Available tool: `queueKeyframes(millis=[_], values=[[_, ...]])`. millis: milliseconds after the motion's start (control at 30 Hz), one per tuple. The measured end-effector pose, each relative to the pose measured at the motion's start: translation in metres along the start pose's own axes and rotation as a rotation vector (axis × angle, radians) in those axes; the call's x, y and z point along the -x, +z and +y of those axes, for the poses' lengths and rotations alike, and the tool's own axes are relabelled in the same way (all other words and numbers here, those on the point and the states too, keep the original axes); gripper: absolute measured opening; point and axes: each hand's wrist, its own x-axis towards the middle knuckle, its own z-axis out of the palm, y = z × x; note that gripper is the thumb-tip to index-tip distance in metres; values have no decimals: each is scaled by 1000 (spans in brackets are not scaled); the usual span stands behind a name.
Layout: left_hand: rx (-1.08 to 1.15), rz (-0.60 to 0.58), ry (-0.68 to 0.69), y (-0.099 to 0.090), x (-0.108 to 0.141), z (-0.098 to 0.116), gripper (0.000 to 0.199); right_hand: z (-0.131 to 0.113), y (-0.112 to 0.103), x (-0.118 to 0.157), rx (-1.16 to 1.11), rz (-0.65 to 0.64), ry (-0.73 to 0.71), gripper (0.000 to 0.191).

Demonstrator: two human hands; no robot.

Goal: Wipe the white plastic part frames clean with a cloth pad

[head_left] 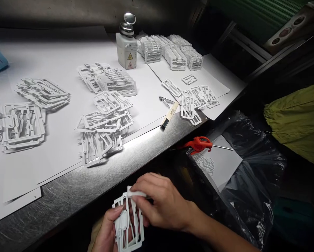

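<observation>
My left hand (106, 225) is closed on a white plastic frame (127, 224) with several slots and thin bars, in front of the bench edge. The thumb lies on the frame's near left side. My right hand (163, 201) pinches a small white folded piece (136, 193), which looks like a cloth or wipe, and this touches the frame's upper edge. Behind both hands, loose stacks of similar white frames (99, 147) lie on the bench. Some fingers of each hand are hidden behind the frame.
White paper (59, 140) covers much of the metal bench (67, 196). On it stand a dispenser bottle (127, 50) with its lid up and rows of frames (172, 52). Nippers (166, 101) lie beside a wooden-handled tool (169, 115). At right are an orange-red air gun (200, 144) and a clear plastic bag (251, 185).
</observation>
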Motion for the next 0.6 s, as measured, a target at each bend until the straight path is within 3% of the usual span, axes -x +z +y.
queueKeyframes(millis=[67,133,233,400,600], values=[[-80,-94,37,-3,-2,1,36,7,-9,5,33,11,61,16],[-111,-99,36,-4,-3,2,44,10,-16,11,17,48,122,15],[-115,3,28,-2,-3,3,36,6,-18,17,-38,71,121,14],[-46,48,35,-1,-3,1,24,-3,-5,17,-46,60,87,15],[64,88,50,-7,-8,-1,12,-2,-1,20,-21,-62,68,17]])
